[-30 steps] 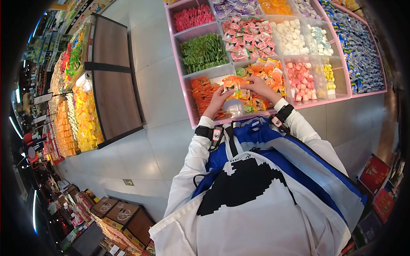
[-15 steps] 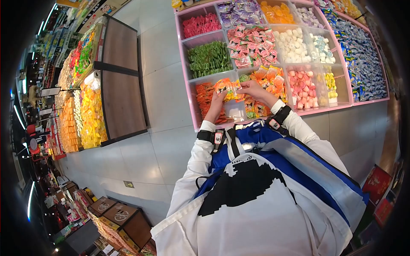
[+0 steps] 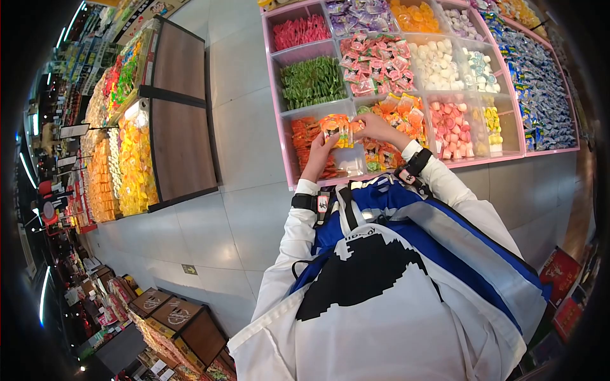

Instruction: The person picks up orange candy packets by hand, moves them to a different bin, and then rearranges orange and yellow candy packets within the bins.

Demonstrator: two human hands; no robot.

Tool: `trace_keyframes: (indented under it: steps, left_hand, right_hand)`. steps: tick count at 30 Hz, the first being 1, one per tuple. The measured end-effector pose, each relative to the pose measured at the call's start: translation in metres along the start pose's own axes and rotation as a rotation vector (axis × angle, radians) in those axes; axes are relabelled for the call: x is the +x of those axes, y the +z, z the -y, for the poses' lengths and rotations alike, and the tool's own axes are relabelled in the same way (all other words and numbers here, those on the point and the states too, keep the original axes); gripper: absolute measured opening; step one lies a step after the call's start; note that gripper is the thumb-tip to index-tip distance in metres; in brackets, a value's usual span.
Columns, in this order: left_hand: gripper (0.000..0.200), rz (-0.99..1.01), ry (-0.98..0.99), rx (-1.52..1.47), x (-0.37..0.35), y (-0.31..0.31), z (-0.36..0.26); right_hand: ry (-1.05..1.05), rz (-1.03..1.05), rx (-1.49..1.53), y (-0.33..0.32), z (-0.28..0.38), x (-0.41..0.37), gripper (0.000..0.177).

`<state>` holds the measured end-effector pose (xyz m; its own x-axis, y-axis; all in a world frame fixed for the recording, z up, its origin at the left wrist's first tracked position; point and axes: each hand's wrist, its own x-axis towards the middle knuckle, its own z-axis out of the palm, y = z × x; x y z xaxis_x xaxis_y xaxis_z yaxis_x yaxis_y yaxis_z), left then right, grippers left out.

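Over the front left compartments of the pink-edged candy bin, my left hand is closed on a small bunch of orange wrapped candies. My right hand meets it from the right, fingers pinched on an orange candy packet at the bunch's right edge. Below the left hand lie thin orange-red wrapped sticks, sharing a compartment whose right part shows bare clear plastic. Beneath and behind the right hand is a heap of orange candy packets, with some green ones among them.
Green wrapped sticks, pink packets and pink cups fill neighbouring compartments. Blue wrapped candies lie in a bin to the right. A wooden-sided candy stand is across the tiled floor on the left.
My right hand has shifted slightly, its fingers now more curled at the packet. The bunch in my left hand is turned a little and shows more of its orange fronts.
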<state>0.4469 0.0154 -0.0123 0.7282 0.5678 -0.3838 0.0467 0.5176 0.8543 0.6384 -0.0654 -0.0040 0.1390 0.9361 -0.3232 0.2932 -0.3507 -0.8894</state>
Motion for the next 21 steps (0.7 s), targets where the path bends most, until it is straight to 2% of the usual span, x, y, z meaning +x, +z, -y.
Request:
trace_keyframes:
  steps: [2, 3, 5, 6, 8, 10, 12, 13, 14, 16, 18, 20, 21]
  left_hand:
    - [0.034, 0.010, 0.035, 0.079, 0.001, -0.004, 0.004]
    - [0.034, 0.008, 0.042, 0.077, 0.001, -0.007, 0.006]
    - [0.035, -0.048, 0.056, 0.267, 0.001, -0.015, 0.009]
    - [0.035, -0.055, 0.063, 0.263, 0.005, -0.023, 0.018]
    - [0.036, -0.014, 0.001, 0.323, 0.013, -0.042, 0.042]
    - [0.035, -0.011, 0.042, 0.239, 0.017, -0.054, 0.068]
    - [0.036, -0.041, -0.049, 0.555, 0.019, -0.062, 0.086]
    - [0.037, -0.088, -0.053, 0.666, 0.022, -0.065, 0.097]
    - [0.037, -0.083, -0.061, 0.649, 0.022, -0.063, 0.095]
    - [0.041, -0.050, 0.093, 0.974, 0.018, -0.053, 0.087]
    - [0.044, -0.030, 0.050, 0.942, 0.030, -0.058, 0.107]
    - [0.046, -0.012, 0.197, 1.125, 0.039, -0.064, 0.126]
    - [0.046, -0.010, 0.180, 1.112, 0.034, -0.065, 0.136]
  right_hand:
    - [0.114, 0.097, 0.017, 0.002, -0.005, 0.008, 0.032]
    - [0.109, 0.098, 0.012, 0.006, -0.013, 0.013, 0.032]
    - [0.061, 0.084, -0.029, 0.012, -0.021, 0.022, 0.026]
    - [0.055, 0.089, -0.036, 0.015, -0.017, 0.024, 0.026]
    - [0.193, 0.109, -0.163, 0.029, -0.011, 0.026, 0.016]
    - [0.201, 0.116, -0.226, 0.053, -0.035, 0.035, 0.014]
    - [-0.055, 0.076, -0.761, 0.075, -0.065, 0.043, 0.017]
    - [-0.056, 0.052, -0.764, 0.085, -0.074, 0.042, 0.014]
    - [-0.042, 0.064, -0.773, 0.090, -0.072, 0.039, 0.014]
    - [-0.143, 0.022, -0.914, 0.094, -0.060, 0.032, 0.012]
    - [-0.142, 0.076, -0.992, 0.098, -0.062, 0.030, 0.010]
    - [-0.316, 0.252, -1.250, 0.098, -0.067, 0.035, 0.009]
    - [-0.308, 0.272, -1.246, 0.102, -0.069, 0.030, 0.009]
